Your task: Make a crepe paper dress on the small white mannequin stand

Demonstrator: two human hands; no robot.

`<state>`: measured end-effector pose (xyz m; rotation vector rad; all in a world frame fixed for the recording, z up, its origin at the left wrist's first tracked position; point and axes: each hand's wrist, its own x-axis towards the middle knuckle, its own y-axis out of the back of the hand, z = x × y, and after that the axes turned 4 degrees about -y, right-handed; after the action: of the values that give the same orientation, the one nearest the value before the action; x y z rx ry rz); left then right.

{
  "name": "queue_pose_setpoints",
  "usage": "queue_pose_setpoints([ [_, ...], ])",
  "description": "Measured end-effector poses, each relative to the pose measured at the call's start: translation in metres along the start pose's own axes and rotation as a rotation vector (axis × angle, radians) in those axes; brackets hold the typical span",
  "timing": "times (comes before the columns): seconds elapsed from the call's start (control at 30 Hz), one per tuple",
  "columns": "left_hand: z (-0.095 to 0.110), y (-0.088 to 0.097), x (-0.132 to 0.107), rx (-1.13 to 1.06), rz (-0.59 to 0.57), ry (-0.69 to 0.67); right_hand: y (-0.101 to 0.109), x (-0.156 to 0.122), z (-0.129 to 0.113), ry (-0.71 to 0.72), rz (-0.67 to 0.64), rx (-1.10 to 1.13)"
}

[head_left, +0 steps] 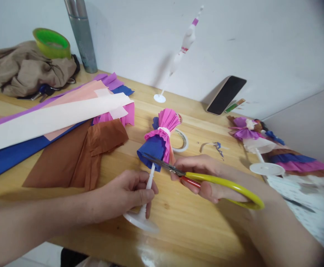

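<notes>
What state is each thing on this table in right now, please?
paper doll, tilted, base on the table
left hand, shut round the paper doll's stem
scissors, blades at the paper doll's blue hem
right hand, shut on the scissors
phone, screen dark, leaning on the wall
bare doll, standing on its stand
finished doll, lying on its side
paper sheets, flat, overlapping
tape roll, lying flat

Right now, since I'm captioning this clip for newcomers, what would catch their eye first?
The pink-and-blue paper doll at centre: the left hand grips its white stand, and the right hand puts yellow-handled scissors to its skirt. Coloured paper sheets sprawl at left.
</notes>
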<state>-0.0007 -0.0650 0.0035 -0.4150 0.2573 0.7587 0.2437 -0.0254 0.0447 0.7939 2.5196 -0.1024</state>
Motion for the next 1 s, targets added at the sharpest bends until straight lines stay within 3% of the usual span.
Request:
queue_pose_setpoints([
  [1.0, -0.0009, -0.0004, 0.0008, -0.003, 0.0, 0.017, -0.0053, 0.0004, -0.0035, -0.057, 0.023, 0.032],
])
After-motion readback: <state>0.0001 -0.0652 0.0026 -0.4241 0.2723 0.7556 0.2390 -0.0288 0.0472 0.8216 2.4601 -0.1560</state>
